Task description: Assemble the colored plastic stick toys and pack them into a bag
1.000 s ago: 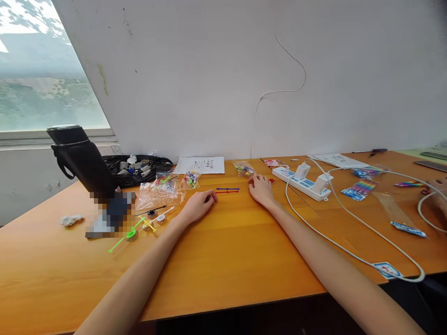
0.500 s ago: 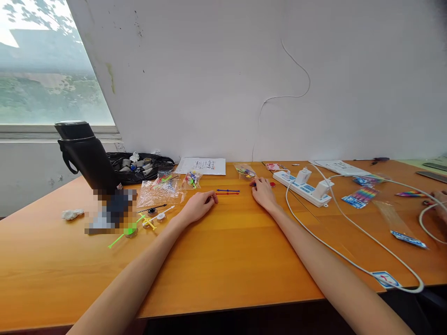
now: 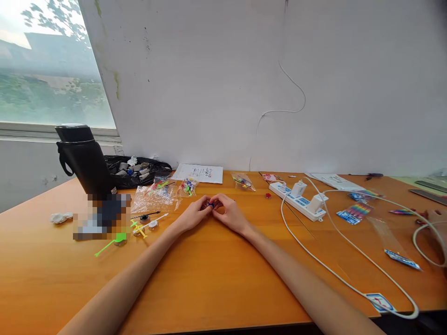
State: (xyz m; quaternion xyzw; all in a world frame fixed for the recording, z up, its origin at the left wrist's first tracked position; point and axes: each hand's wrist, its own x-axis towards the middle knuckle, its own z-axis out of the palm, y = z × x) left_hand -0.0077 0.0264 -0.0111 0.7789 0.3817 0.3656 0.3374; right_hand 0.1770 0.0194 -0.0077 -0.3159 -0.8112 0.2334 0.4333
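My left hand (image 3: pixel 194 214) and my right hand (image 3: pixel 231 215) meet above the middle of the table. Fingertips of both are pinched around a small dark blue piece (image 3: pixel 210 204), mostly covered by the fingers. A small red round piece (image 3: pixel 268 196) lies to the right, beyond my right hand. Left of my left hand are several arrow spinners on round bases: a green one (image 3: pixel 119 239), a yellow one (image 3: pixel 140 229), a white one (image 3: pixel 153 224) and a black one (image 3: pixel 144 217). The red and blue arrows seen earlier are hidden behind my hands.
A black bottle (image 3: pixel 84 160) leans at left near a black bag (image 3: pixel 139 170). Plastic bags of parts (image 3: pixel 188 187) lie behind my hands. A power strip (image 3: pixel 296 202) and white cable (image 3: pixel 344 230) occupy the right, where another person's hand (image 3: pixel 436 228) shows.
My right hand has moved left from beside the red round piece to join my left hand, bringing the small blue piece between their fingertips. The view has tilted up slightly.
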